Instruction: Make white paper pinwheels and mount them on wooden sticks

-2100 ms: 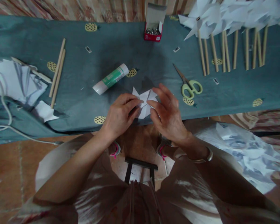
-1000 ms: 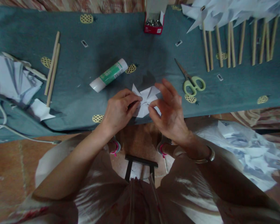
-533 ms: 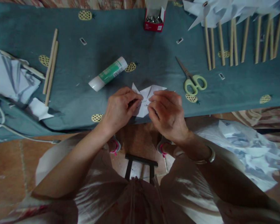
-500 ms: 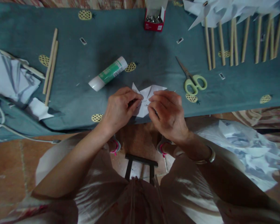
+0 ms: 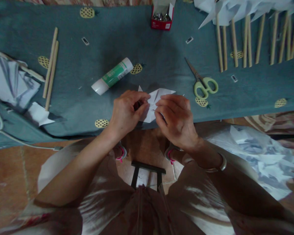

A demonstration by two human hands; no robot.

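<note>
A white folded paper pinwheel lies at the table's front edge between my hands, its pointed corners sticking up. My left hand pinches its left side between thumb and fingers. My right hand is closed on its right side, fingertips near the centre. Whether something small is under the right fingertips is hidden. A green and white glue stick lies beyond my left hand. Scissors with light green handles rest open beyond my right hand.
A red box of metal pins stands at the back. Finished paper pinwheels on wooden sticks lie at back right. Two loose sticks and paper sheets are at left. A plastic bag of folded paper sits below the table's right side.
Both hands keep their grip on the paper pinwheel, with only slight finger movement. The view has shifted a little; objects on the table lie as before.
</note>
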